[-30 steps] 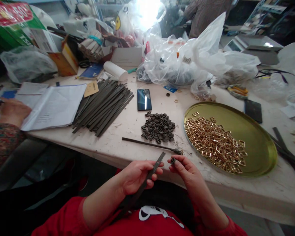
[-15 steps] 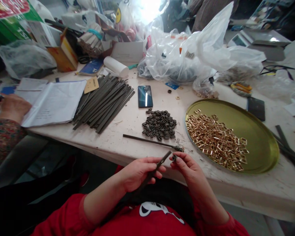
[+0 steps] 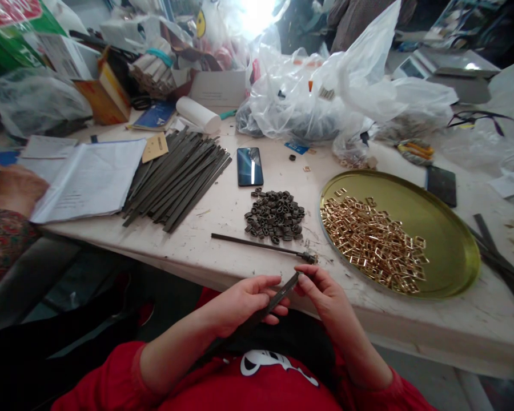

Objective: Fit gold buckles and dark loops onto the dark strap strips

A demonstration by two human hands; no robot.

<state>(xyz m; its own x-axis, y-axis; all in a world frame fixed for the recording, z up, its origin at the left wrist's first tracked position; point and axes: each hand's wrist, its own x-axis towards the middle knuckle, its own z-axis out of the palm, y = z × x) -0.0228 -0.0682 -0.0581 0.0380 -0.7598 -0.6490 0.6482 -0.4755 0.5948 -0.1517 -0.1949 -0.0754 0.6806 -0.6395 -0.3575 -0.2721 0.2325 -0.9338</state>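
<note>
My left hand (image 3: 246, 302) holds a dark strap (image 3: 279, 295) between thumb and fingers, its free end tilted up to the right. At that end my right hand (image 3: 323, 294) pinches with thumb and fingertips; the small dark strap loop seen there earlier is now mostly covered by the fingers. Whether the strap passes through the loop I cannot tell. Just beyond my hands, another strap (image 3: 252, 244) with a fitting at its right end lies on the table. Behind it is a heap of dark loops (image 3: 276, 216).
A gold round tray (image 3: 448, 251) with many gold buckles (image 3: 372, 242) stands on the right. Dark straps (image 3: 180, 177) are piled left, beside papers (image 3: 89, 182). A phone (image 3: 249, 166) lies mid-table, plastic bags (image 3: 308, 103) behind. Another person's hand (image 3: 19, 185) is far left.
My right hand has brought the small loop against the strap's tip, closing the gap between them. The view has shifted slightly, so the table's things appear a little further left.
</note>
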